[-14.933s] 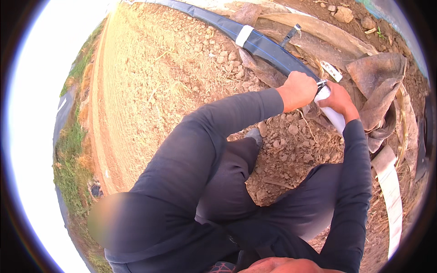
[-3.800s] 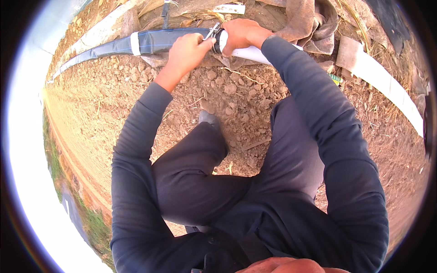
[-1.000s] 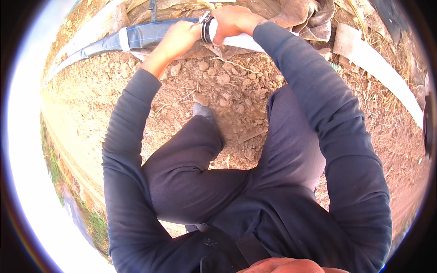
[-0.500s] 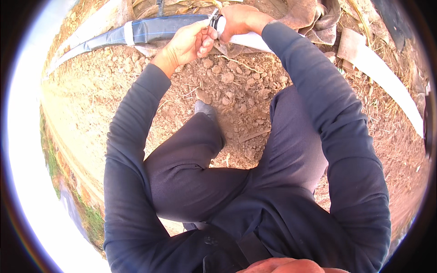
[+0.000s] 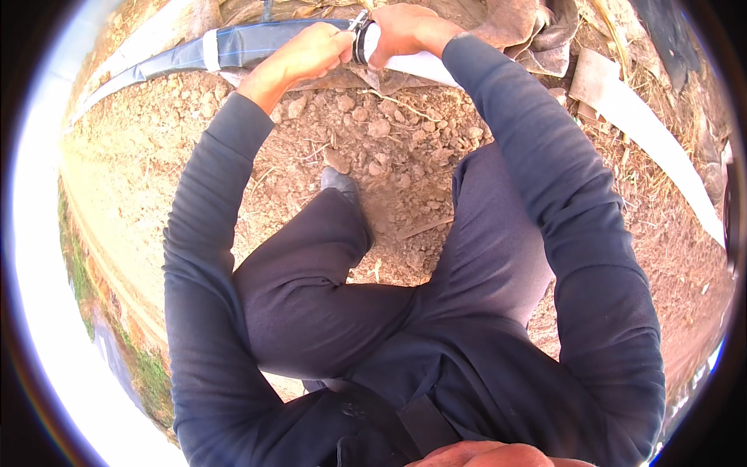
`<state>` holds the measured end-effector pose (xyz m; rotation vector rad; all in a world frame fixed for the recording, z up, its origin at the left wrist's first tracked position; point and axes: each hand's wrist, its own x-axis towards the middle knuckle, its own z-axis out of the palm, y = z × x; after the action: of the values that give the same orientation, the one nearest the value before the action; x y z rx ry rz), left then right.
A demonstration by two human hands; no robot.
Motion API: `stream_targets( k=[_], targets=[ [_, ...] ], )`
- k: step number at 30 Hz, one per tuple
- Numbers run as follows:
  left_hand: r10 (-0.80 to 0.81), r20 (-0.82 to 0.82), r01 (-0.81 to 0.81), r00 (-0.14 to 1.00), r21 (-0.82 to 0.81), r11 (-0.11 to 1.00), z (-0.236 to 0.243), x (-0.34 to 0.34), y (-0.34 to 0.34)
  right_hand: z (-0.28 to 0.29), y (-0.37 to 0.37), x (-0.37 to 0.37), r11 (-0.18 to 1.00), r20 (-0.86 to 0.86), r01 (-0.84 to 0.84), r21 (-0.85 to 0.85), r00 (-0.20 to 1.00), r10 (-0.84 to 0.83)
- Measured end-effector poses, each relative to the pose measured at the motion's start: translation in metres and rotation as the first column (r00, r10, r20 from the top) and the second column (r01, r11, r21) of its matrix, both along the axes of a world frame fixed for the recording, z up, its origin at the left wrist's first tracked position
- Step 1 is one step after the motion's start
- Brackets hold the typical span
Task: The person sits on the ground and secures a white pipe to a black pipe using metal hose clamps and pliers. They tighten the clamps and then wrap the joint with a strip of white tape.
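Observation:
At the top of the view, a blue lay-flat hose (image 5: 253, 45) meets a white pipe (image 5: 424, 67) at a metal hose clamp (image 5: 359, 36) with a dark band. My left hand (image 5: 307, 56) is closed over the hose end just left of the clamp, knuckles up; its fingertips are partly hidden. Just right of the clamp, my right hand (image 5: 406, 33) wraps the end of the white pipe, thumb toward me. A white band (image 5: 211, 51) circles the hose farther left.
Crumpled brown cloth (image 5: 517, 31) lies beyond my right wrist. A flat pale strip of hose (image 5: 646, 124) curves down the right side. Cloddy dry soil (image 5: 373, 132) and straw lie between my legs and the hose. My shod foot (image 5: 339, 184) rests on the soil.
My left hand has turned from palm and curled fingers showing to knuckles up, over the hose beside the clamp. My right hand stays on the pipe. The whole view has shifted slightly.

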<state>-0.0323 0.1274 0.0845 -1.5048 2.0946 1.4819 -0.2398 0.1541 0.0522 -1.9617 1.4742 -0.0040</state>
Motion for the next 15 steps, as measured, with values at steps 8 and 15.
stream_targets(
  k=[8,15],
  targets=[
    [0.587,-0.278,-0.506,0.76,0.312,0.804,-0.014,-0.006,0.019,-0.013,-0.008,-0.006,0.997,0.045,0.016,0.075,0.999,-0.019],
    [0.537,-0.279,-0.459,0.796,0.301,0.836,-0.027,0.001,0.028,-0.06,-0.02,-0.012,0.982,0.26,-0.078,0.173,0.965,0.031]
  ],
)
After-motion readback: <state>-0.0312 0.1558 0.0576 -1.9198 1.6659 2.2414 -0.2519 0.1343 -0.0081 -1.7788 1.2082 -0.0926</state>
